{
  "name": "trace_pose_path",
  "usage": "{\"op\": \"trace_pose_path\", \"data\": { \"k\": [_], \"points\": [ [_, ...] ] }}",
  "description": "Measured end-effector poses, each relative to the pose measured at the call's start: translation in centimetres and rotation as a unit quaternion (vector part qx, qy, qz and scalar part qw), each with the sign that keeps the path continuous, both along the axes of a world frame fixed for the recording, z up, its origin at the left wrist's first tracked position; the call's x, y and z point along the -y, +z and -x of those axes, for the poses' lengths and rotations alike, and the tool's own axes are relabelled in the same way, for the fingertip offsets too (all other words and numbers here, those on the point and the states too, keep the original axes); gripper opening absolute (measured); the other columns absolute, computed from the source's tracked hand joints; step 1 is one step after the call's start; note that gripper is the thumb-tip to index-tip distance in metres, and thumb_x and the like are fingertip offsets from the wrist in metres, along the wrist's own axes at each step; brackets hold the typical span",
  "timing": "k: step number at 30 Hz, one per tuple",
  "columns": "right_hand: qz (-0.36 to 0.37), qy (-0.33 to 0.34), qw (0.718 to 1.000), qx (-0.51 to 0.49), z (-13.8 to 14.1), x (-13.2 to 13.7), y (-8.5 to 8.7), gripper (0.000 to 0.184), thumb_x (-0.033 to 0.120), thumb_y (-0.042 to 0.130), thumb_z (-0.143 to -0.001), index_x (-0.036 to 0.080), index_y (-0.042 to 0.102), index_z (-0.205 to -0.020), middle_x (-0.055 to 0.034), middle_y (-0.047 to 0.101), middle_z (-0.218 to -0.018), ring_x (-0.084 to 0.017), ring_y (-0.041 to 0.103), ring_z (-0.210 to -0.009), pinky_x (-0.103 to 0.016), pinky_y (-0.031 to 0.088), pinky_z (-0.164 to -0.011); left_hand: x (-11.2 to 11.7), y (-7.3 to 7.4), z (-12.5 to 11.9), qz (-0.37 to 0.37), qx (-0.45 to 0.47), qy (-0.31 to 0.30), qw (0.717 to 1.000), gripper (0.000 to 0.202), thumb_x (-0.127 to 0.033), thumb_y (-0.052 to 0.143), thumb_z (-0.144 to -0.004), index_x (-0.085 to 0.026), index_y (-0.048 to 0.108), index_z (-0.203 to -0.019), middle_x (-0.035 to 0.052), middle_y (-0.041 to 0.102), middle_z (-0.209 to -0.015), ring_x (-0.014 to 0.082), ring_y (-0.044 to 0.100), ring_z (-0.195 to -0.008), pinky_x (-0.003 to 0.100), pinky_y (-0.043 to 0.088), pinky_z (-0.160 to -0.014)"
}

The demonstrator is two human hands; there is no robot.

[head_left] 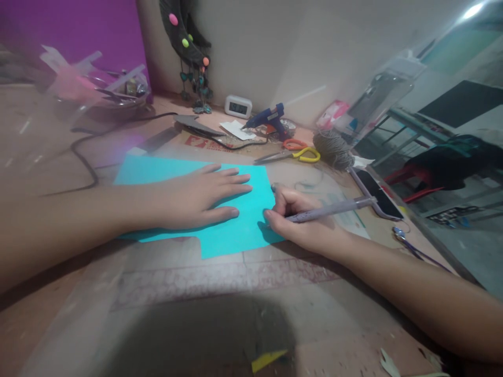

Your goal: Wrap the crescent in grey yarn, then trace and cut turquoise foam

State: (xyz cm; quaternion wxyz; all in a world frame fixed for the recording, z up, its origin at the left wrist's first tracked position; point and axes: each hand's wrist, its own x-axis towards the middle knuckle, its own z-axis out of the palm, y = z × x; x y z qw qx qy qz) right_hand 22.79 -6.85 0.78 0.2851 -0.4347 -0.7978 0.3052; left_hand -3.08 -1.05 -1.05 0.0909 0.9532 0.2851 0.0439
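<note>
A turquoise sheet of paper (pixel 231 241) with a notched lower edge lies flat on the covered table. Across it rests my left hand (pixel 200 196), palm down with the fingers spread. At the sheet's right edge, my right hand (pixel 298 217) is closed around a pale purple pen (pixel 332 210). The pen's rear end points right, and its tip is hidden by the fingers. Beyond the paper lie scissors with yellow handles (pixel 306 154). An orange-handled pair (pixel 294 144) sits just behind them.
Along the wall stand a blue glue gun (pixel 269 119), a white digital clock (pixel 238 107) and a ball of grey yarn (pixel 333 148). A phone (pixel 375 192) lies near the right table edge. A yellow paper scrap (pixel 269 360) is at the front. A black cord (pixel 80 157) curves at left.
</note>
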Motion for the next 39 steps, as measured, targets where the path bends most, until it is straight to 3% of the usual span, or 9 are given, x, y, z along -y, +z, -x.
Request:
{"op": "trace_pose_path", "data": {
  "k": [24, 39],
  "points": [
    [-0.014, 0.002, 1.0, 0.009, 0.03, -0.03, 0.29, 0.026, 0.024, 0.057, -0.079, 0.025, 0.037, -0.062, 0.0065, 0.038, -0.057, -0.01, 0.037, -0.052, -0.025, 0.029, -0.049, -0.16, -0.42, 0.11, -0.012, 0.003, -0.007, 1.0, 0.067, -0.062, 0.032, -0.106, -0.025, 0.038, -0.162, 0.0031, 0.028, -0.171, 0.0282, 0.021, -0.16, 0.048, 0.009, -0.13],
    [-0.037, 0.056, 0.997, 0.029, 0.0, 0.17, 0.49, 0.029, 0.027, 0.058, -0.082, 0.024, 0.038, -0.062, 0.0069, 0.041, -0.055, -0.008, 0.038, -0.049, -0.022, 0.031, -0.046, -0.04, -0.24, 0.07, -0.012, -0.002, -0.004, 1.0, 0.067, -0.062, 0.031, -0.106, -0.025, 0.037, -0.162, 0.0037, 0.029, -0.171, 0.0271, 0.021, -0.16, 0.049, 0.008, -0.13]
  ]
}}
